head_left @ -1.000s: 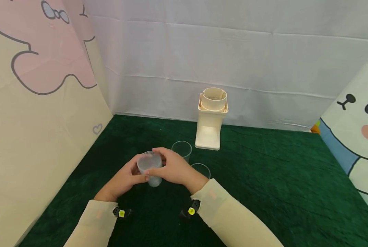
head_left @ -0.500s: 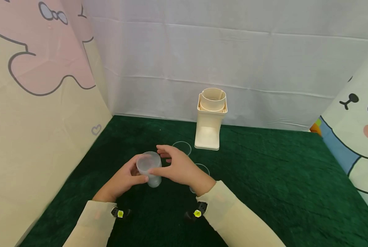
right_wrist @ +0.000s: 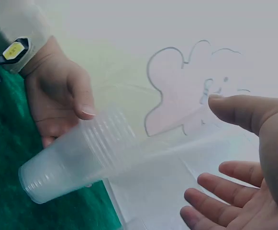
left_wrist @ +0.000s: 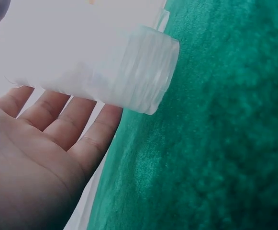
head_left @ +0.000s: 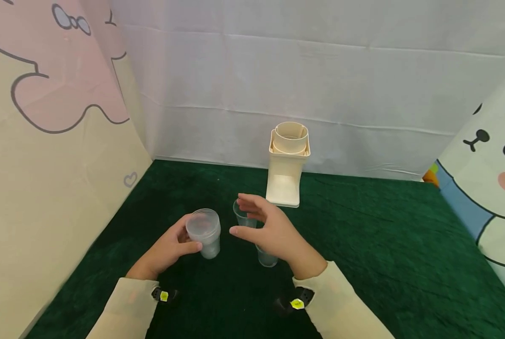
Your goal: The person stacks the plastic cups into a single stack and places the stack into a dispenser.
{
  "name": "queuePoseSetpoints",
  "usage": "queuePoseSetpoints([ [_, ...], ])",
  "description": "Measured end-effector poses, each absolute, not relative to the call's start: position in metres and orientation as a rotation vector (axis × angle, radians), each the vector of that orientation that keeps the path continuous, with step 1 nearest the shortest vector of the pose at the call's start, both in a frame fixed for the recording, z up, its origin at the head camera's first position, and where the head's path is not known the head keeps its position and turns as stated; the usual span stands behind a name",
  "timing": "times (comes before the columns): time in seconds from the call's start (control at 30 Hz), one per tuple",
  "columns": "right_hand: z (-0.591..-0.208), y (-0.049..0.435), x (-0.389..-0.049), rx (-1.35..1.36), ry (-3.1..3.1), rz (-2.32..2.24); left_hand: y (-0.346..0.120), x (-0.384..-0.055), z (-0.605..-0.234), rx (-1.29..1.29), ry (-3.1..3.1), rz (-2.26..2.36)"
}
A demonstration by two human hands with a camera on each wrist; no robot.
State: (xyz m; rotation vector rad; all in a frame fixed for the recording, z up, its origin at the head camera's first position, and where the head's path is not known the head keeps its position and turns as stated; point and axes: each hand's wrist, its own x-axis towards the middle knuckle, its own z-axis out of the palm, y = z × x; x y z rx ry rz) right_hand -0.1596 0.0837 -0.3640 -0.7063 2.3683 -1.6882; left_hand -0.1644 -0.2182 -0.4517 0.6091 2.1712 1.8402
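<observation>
My left hand (head_left: 167, 249) grips a stack of nested clear plastic cups (head_left: 203, 230), thumb on the near side and fingers round the back. In the left wrist view the bottom of the stack (left_wrist: 148, 72) points over the green cloth. Ribbed, closely set rims show on the stack (right_wrist: 103, 139) in the right wrist view. To its right, my right hand (head_left: 275, 235) is held apart from the stack, fingers spread and thumb extended. Behind that hand stands a single clear cup (head_left: 241, 219), and another clear cup (head_left: 268, 259) is partly hidden below it.
A cream-coloured stand (head_left: 284, 181) with a round ring-shaped top is at the back middle, against the white curtain (head_left: 244, 80). Green cloth (head_left: 383, 235) covers the table. Printed cartoon sheets (head_left: 66, 188) hang along the left and right sides.
My right hand has let go of the stack and moved right, its fingers opening out. The left hand stays in place with the stack.
</observation>
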Motion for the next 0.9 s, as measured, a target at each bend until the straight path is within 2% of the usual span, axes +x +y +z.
queuePoseSetpoints([
  [0.43,-0.379,0.137,-0.151,-0.638,2.403,-1.971,-0.219,-0.164,-0.453,0.683,2.135,1.884],
  [0.67,-0.390,0.147,-0.150,-0.580,2.422,-1.967,-0.218,-0.162,-0.445,0.646,2.181,1.907],
  [0.9,-0.401,0.149,-0.150,-0.664,2.446,-1.929,-0.216,-0.161,-0.442,0.658,2.309,1.927],
])
